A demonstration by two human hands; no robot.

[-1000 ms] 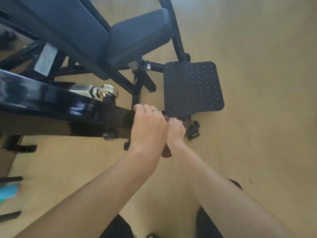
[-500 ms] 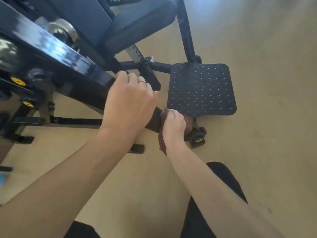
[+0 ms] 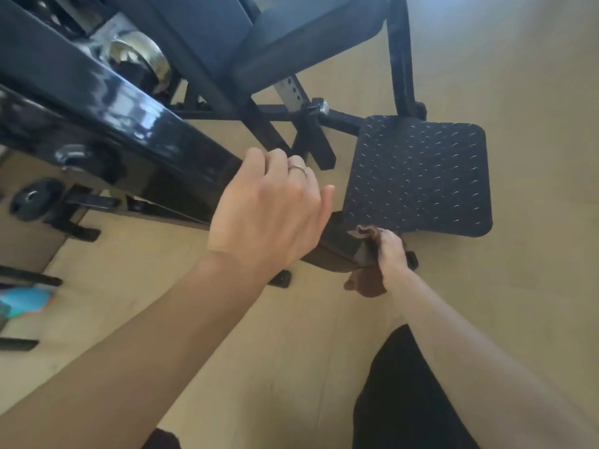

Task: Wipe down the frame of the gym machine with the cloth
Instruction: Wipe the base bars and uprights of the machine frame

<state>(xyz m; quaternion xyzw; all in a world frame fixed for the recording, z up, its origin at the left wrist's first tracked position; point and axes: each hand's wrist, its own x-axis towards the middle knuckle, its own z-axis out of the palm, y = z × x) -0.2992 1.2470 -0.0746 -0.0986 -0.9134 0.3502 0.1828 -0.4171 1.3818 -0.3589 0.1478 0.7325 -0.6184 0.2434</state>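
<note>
My right hand (image 3: 390, 251) grips the cloth (image 3: 368, 280), fingers curled round it and pressing it against the end of the beam (image 3: 136, 124), the glossy black bar of the frame that runs up and away to my left. My left hand (image 3: 269, 209) lies on top of that beam just beside the right, fingers bent over its far edge. I cannot tell whether they truly clamp it or only rest there. A ring (image 3: 298, 169) shows on one finger.

The cloth is brown, soft and limp: one fold peeps out above my right fingers, and a loose tail hangs below my wrist. It should bunch and slip if held loosely, so I judge it best kept wadded in the palm, with flat pressure from the fingers behind it. It weighs next to nothing.

The beam is another matter. It looks like stiff, heavy, painted steel, shiny enough to be slick under a bare palm, and I expect it would not give at all. A hold over the top edge, where my left hand is, seems the sound place to steady myself.

Just beyond my right hand is the footplate (image 3: 421, 176), studded and surely grippy. The seat (image 3: 311, 30) sits well beyond both hands.
</note>
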